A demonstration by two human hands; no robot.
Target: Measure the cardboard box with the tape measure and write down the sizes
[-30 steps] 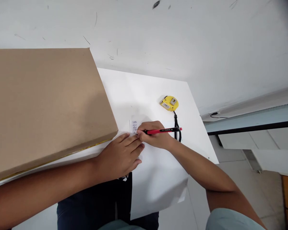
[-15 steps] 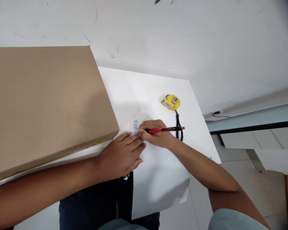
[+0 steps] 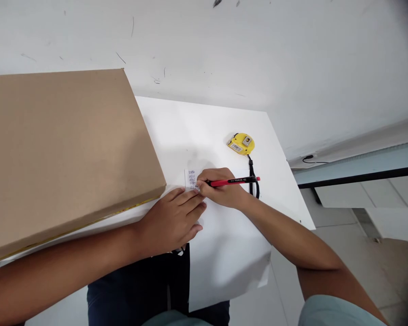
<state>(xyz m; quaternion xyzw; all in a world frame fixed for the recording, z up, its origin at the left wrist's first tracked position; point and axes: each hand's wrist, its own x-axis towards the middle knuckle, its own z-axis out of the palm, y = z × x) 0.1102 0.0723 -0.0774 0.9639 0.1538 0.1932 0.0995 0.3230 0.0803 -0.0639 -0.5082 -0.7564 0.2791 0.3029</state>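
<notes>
A red and black pen (image 3: 233,181) is gripped in my right hand (image 3: 221,188), its tip against a large white sheet of paper (image 3: 229,258). Several short lines of blue handwriting (image 3: 192,178) run down the sheet's top left corner, beside the pen tip. Flat on the paper's left side rests my left hand (image 3: 177,217), fingers stretched out and close to the right hand. The paper hangs over the table's near edge above my lap. Beyond my right hand lies a yellow tape measure (image 3: 242,144) with a black wrist strap.
A big cardboard box (image 3: 64,154) covers the left part of the white table (image 3: 177,122). Behind the table stands a scuffed white wall (image 3: 275,54). A black cable plug (image 3: 308,157) lies off to the right, near a pale blue panel (image 3: 367,165).
Another small mark has appeared in the lowest handwritten line. Both hands hold nearly the same places, and the whole view has shifted slightly.
</notes>
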